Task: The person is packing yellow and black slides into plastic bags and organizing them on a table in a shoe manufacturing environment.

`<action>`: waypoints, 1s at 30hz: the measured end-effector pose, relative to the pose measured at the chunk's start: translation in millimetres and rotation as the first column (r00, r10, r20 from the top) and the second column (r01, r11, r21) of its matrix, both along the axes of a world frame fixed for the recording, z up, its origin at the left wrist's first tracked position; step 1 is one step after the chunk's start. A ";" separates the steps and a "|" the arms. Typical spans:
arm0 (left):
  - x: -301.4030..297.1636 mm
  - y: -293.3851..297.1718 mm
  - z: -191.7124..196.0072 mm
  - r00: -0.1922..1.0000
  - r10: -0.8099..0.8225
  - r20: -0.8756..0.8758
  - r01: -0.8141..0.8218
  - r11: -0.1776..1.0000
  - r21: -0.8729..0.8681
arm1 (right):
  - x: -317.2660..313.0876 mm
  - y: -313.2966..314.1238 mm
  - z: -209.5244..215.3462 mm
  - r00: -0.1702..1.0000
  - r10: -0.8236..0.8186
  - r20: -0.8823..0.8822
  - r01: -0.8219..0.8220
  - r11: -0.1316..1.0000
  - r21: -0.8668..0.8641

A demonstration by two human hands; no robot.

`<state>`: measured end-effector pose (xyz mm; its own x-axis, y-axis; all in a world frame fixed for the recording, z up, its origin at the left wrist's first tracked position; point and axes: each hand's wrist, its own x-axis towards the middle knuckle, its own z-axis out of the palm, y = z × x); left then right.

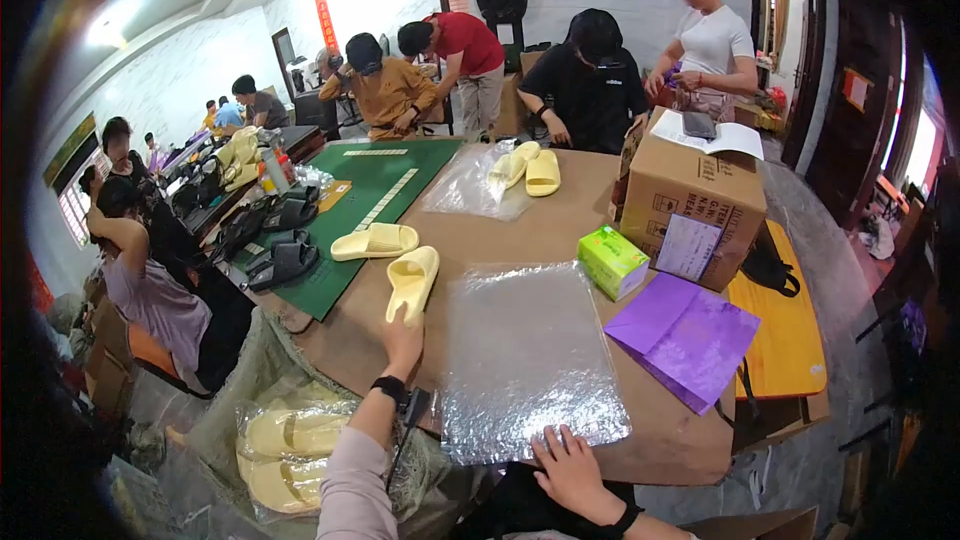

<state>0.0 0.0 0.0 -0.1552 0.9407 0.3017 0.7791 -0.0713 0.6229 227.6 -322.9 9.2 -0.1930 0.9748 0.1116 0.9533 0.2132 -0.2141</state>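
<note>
On the brown table, my left hand (403,342) grips the near end of a pale yellow slipper (415,275). Its mate, another yellow slipper (375,241), lies on its own just beyond, partly over the edge of a green mat. My right hand (570,475) rests flat with fingers spread on the near edge of a clear plastic bag (530,355). That bag lies flat on the table in front of me and looks to have nothing inside.
Across the table, a second yellow pair (541,173) sits by a clear bag (470,192). Black sandals (283,262) lie on the green mat (360,185). At right are a cardboard box (690,190), green tissue pack (612,262) and purple bag (685,330). Bagged slippers (285,455) lie lower left. Several people surround the tables.
</note>
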 end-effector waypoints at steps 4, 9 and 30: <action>-17.3 -30.0 44.7 0.822 -0.079 0.564 0.037 0.996 0.085 | -2.2 -4.9 5.8 1.000 0.028 0.005 -0.028 1.000 0.009; -43.5 -51.3 86.1 0.723 -0.111 0.682 -0.032 0.981 0.193 | -2.8 -5.2 11.5 0.998 0.055 0.035 -0.056 0.998 0.023; 83.1 -202.1 90.4 0.677 -0.260 0.688 0.221 0.964 0.146 | 0.3 -6.9 2.1 0.994 0.075 0.078 -0.080 0.995 0.064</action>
